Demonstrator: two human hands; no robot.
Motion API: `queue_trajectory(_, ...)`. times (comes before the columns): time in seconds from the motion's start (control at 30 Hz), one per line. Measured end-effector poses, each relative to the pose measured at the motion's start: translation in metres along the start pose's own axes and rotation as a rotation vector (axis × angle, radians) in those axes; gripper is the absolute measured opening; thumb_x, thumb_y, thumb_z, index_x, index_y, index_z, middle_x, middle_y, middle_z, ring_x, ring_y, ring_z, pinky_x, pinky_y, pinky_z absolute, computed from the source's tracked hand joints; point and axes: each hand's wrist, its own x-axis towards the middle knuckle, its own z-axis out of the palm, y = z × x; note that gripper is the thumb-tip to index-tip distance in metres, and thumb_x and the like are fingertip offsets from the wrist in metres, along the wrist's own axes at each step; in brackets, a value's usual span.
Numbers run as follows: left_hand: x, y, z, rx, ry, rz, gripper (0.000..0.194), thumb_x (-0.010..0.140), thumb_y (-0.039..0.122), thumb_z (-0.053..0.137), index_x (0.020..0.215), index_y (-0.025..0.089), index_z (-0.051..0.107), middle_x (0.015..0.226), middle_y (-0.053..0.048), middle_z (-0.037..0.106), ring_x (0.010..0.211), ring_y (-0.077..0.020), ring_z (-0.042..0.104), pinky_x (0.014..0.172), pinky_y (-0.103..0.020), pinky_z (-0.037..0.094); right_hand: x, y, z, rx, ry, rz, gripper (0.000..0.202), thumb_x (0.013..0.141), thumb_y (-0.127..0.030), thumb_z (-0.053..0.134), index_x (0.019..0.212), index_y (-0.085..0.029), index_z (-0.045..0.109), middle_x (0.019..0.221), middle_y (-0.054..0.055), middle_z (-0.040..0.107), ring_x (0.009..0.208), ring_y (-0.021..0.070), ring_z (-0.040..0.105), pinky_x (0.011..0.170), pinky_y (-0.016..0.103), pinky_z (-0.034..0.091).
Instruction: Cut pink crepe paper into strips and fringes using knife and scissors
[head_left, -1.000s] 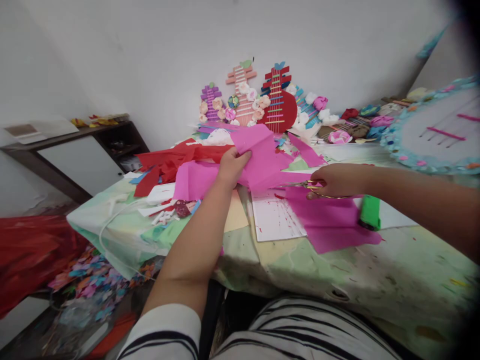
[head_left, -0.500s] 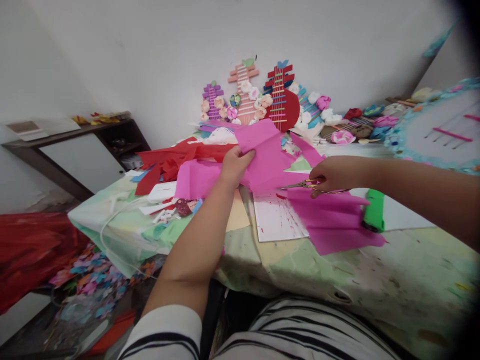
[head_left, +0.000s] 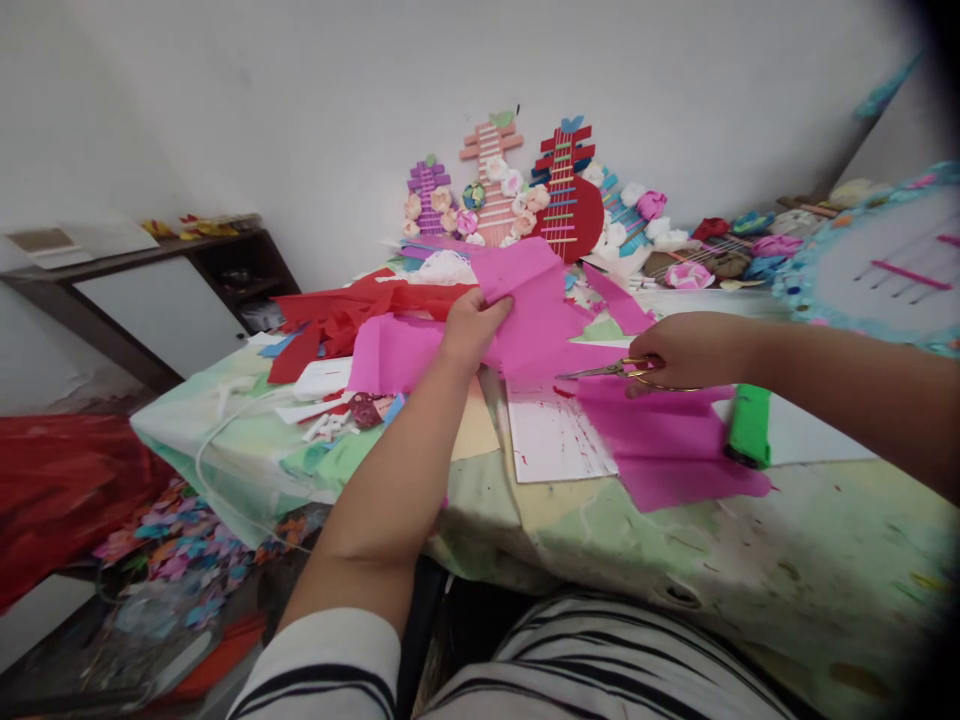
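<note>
my left hand [head_left: 475, 325] is pinching pink paper [head_left: 534, 300], my right hand [head_left: 675, 350] gripping scissors [head_left: 609, 370] at its edge (barely shifting this past second, so cutting seems paused).

craft workshop: scissors [head_left: 616, 368], pink paper [head_left: 534, 312], model instruments [head_left: 583, 215]

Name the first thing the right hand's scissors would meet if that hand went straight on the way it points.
Most likely the pink paper held in the left hand: the scissors in the right hand point toward it, though depth is unclear.
</note>
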Motion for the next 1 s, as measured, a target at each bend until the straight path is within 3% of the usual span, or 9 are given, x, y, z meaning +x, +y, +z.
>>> queue_trajectory(0.37,0.001,-0.001,-0.001,-0.003,0.018,-0.002,0.015,0.064,0.025,0.058,0.075,0.015,0.056,0.068,0.0,0.057,0.061,-0.012,0.053,0.056,-0.022,0.041,0.002,0.003,0.004,0.047,-0.03,0.007,0.056,0.068,-0.068,0.037,0.076,-0.016,0.054,0.071,0.01,0.058,0.056,0.0137,0.044,0.052,0.027,0.024)
queue_trajectory(0.6,0.0,0.002,-0.001,-0.052,-0.004,0.006,0.015,0.064,0.024,0.059,0.076,0.015,0.056,0.066,0.001,0.057,0.06,-0.0114,0.052,0.056,-0.022,0.042,0.008,-0.014,-0.003,0.095,-0.024,-0.042,0.048,0.071,-0.06,0.04,0.079,-0.016,0.057,0.075,0.01,0.06,0.061,0.0154,0.046,0.054,0.027,0.027)
queue_trajectory(1.0,0.002,0.003,-0.005,-0.108,0.017,-0.006,0.014,0.066,0.021,0.057,0.078,0.013,0.057,0.071,-0.001,0.059,0.065,-0.0142,0.056,0.062,-0.026,0.044,0.021,-0.023,0.0,0.089,-0.009,-0.039,0.044,0.068,-0.059,0.043,0.071,-0.017,0.057,0.064,0.005,0.056,0.051,0.0112,0.042,0.049,0.024,0.024)
